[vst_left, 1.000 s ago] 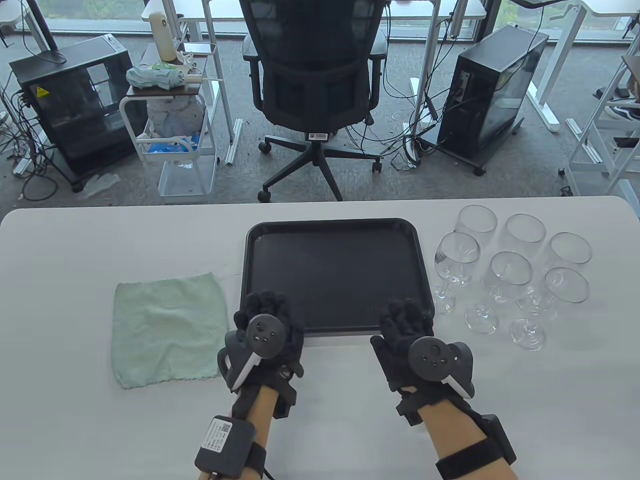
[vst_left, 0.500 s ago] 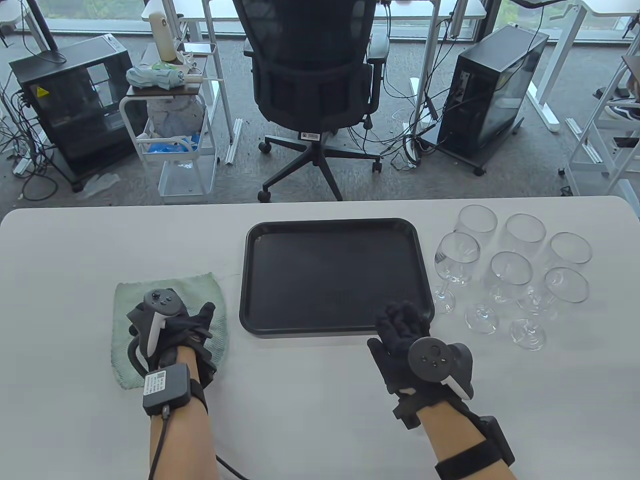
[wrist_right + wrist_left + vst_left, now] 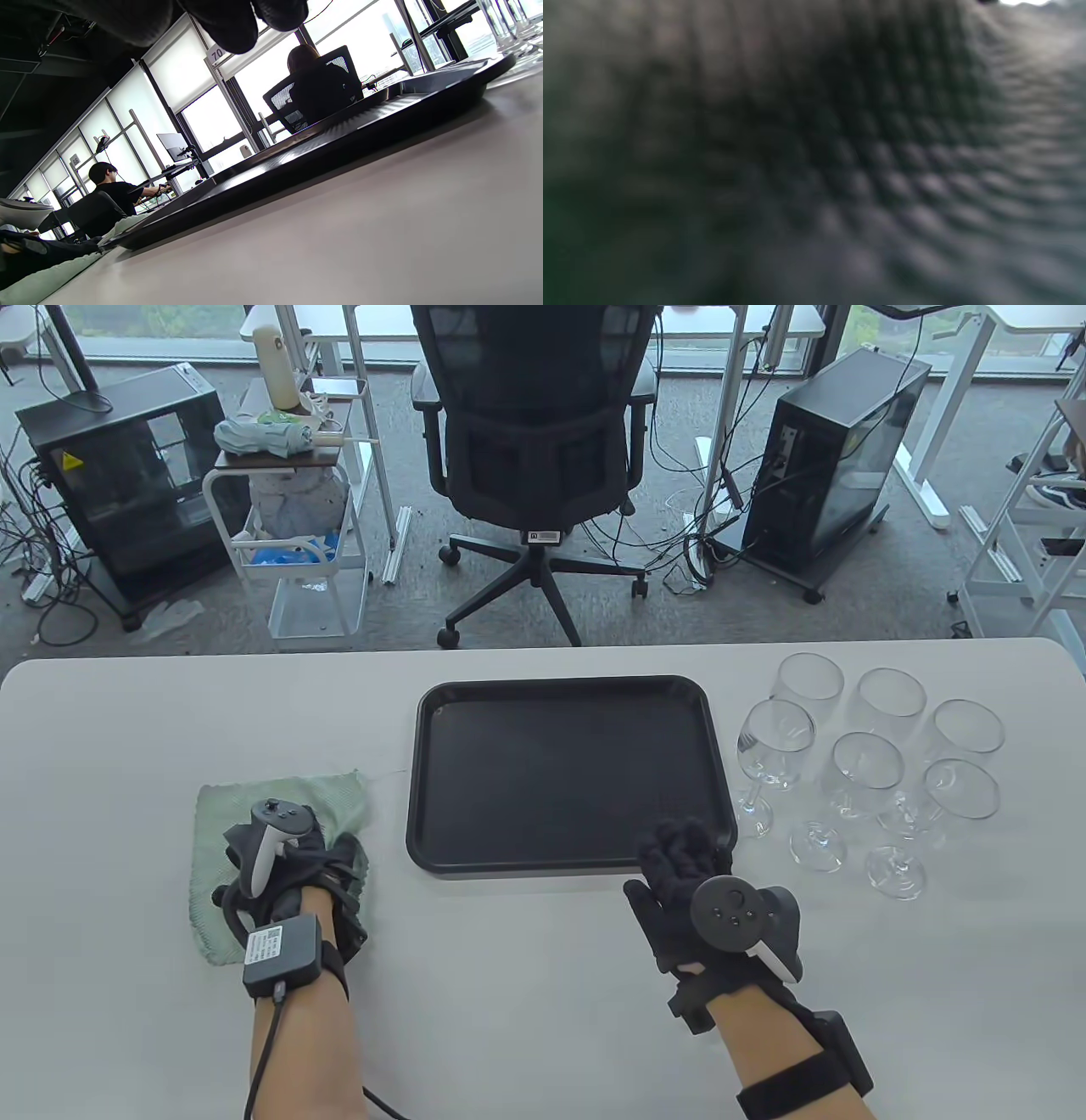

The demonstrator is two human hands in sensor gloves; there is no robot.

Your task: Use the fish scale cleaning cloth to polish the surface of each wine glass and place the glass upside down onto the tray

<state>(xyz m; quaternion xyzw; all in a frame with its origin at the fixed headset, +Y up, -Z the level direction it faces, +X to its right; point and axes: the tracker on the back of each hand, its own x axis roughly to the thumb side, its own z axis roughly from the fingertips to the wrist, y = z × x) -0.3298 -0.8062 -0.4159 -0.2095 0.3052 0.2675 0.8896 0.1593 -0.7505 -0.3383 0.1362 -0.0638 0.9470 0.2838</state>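
Note:
The pale green fish scale cloth (image 3: 222, 819) lies on the white table left of the black tray (image 3: 560, 763). My left hand (image 3: 333, 861) is on the cloth's right half, its fingers curled into the fabric, which bunches at that edge. The left wrist view is filled by a blurred close-up of the cloth's weave (image 3: 903, 178). My right hand (image 3: 683, 848) rests by the tray's near right corner, fingers loosely curled and holding nothing. Several clear wine glasses (image 3: 865, 763) stand upright to the right of the tray. The right wrist view shows the tray's rim (image 3: 339, 140) from low down.
The table's far edge runs just behind the tray and glasses. An office chair (image 3: 534, 432) and a computer tower (image 3: 836, 466) stand on the floor beyond. In the right wrist view the cloth (image 3: 51, 275) appears at bottom left.
My left hand moved from the tray's near left corner onto the cloth, then curled its fingers and drew the cloth's right edge inward. The right hand stayed in place.

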